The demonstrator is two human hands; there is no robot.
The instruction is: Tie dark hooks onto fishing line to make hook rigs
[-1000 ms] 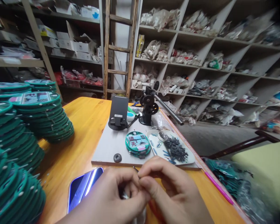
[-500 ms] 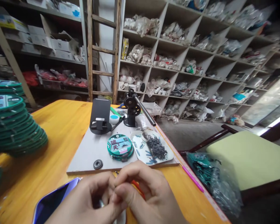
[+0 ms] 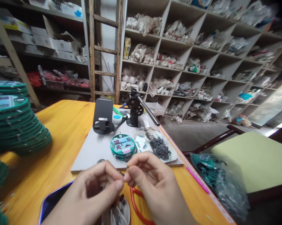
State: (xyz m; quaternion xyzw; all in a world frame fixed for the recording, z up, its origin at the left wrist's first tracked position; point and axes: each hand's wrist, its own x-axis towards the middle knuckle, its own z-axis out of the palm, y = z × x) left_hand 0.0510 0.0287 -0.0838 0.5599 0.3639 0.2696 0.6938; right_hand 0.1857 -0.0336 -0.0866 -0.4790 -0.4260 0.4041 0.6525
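Observation:
My left hand (image 3: 96, 187) and my right hand (image 3: 152, 184) meet fingertip to fingertip at the front of the table, both closed in a pinch. A tiny dark piece (image 3: 121, 172) shows at the fingertips; its kind is too small to make out. Below them sits a small round dish (image 3: 125, 214) of thin pale and dark bits, partly hidden by my left hand. A red looped handle (image 3: 134, 204) lies beside the dish, under my right hand. Beyond the hands rest green round spools (image 3: 123, 145) with a printed label.
A white tray (image 3: 141, 140) holds dark grains and small blue-green pieces. A phone (image 3: 53, 200) lies at left, near tall stacks of green spools (image 3: 18, 131). A black phone stand (image 3: 103, 115) and a geared black tool (image 3: 133, 107) stand behind. A chair (image 3: 251, 156) is at right.
Both hands have risen slightly and opened up a little from each other, uncovering more of the dish and the red handle. The view has shifted a little.

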